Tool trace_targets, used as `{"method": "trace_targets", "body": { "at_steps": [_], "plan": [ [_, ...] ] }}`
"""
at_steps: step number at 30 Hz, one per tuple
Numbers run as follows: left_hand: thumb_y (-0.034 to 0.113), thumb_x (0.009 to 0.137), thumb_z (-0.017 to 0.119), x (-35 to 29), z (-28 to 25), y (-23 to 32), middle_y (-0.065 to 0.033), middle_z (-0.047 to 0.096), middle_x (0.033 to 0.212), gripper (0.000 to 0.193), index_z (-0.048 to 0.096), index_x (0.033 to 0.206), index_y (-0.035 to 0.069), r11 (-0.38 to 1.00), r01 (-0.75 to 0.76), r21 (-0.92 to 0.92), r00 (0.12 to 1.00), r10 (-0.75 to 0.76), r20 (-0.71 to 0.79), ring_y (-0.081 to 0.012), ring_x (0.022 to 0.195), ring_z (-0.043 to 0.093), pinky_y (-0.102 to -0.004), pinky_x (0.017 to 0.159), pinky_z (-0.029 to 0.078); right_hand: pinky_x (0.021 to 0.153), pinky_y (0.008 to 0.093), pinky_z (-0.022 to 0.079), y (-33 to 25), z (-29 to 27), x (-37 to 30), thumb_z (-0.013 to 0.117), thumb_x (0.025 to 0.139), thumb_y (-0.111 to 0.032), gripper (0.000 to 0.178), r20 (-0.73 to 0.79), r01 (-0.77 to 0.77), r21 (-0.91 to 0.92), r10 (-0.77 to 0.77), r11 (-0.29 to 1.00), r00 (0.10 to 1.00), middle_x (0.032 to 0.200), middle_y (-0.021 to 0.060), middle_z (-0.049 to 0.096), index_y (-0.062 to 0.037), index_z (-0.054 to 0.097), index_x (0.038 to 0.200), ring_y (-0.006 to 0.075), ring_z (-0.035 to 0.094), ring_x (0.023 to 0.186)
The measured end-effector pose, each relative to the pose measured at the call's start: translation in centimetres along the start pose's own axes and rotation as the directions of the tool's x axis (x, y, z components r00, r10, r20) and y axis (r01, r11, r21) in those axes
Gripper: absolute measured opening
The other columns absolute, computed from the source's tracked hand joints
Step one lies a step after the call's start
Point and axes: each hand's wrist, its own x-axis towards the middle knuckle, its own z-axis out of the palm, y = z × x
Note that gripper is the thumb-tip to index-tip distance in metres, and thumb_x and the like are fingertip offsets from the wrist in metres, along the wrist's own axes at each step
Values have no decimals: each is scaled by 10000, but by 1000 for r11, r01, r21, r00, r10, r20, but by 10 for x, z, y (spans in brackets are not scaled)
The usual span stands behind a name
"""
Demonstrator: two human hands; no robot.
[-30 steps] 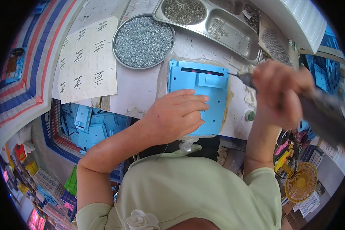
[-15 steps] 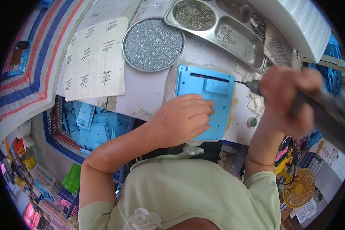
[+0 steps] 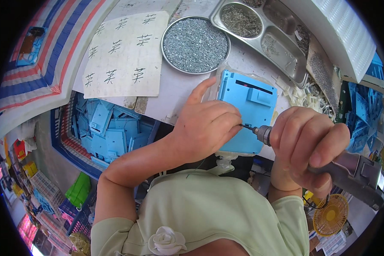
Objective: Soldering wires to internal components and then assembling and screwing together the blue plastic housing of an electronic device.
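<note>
A light-blue plastic panel (image 3: 262, 112) with a slot and a raised block lies on a clear plastic sheet at the table's front edge. My right hand (image 3: 307, 143) is wrapped round a dark powered screwdriver (image 3: 357, 168), held tilted with its bit pointing left over the panel. My left hand (image 3: 207, 123) rests on the panel's left side, one finger stretched out toward the far edge. Its other fingertips are pinched together right at the bit's tip. Whatever lies between them is too small and covered to make out.
Beyond the panel stand a round metal dish (image 3: 192, 72) of shiny screws and a steel compartment tray (image 3: 265, 24) of small hardware. A handwritten sheet (image 3: 126, 57) lies at left. Below it a blue basket (image 3: 56, 132) holds similar blue parts. White plastic bits (image 3: 305, 99) lie at right.
The screwdriver's bit has moved from the panel's far right edge down and left to my left fingertips. My left fingers, formerly spread over the panel, are now pinched there. The view has shifted slightly.
</note>
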Motion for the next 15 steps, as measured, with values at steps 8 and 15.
{"method": "trace_targets", "body": {
  "at_steps": [8, 15],
  "plan": [
    [194, 807, 783, 35, -46, -94, -1, 651, 1071, 127, 752, 917, 138, 827, 206, 523, 965, -81, -251, -227, 1075, 577, -524, 1044, 354, 635, 331, 416, 49, -19, 38, 511, 999, -246, 201, -53, 93, -43, -95, 995, 994, 642, -21, 497, -75, 541, 1101, 135, 482, 605],
    [198, 860, 744, 35, -35, -106, 4, 639, 925, 80, 717, 855, 123, 831, 242, 502, 948, -90, -307, -227, 1021, 564, -489, 1002, 327, 572, 321, 396, 74, -14, 41, 553, 992, -193, 146, -90, 13, -89, -21, 996, 996, 622, 7, 492, -56, 509, 969, 136, 459, 569]
  ]
}}
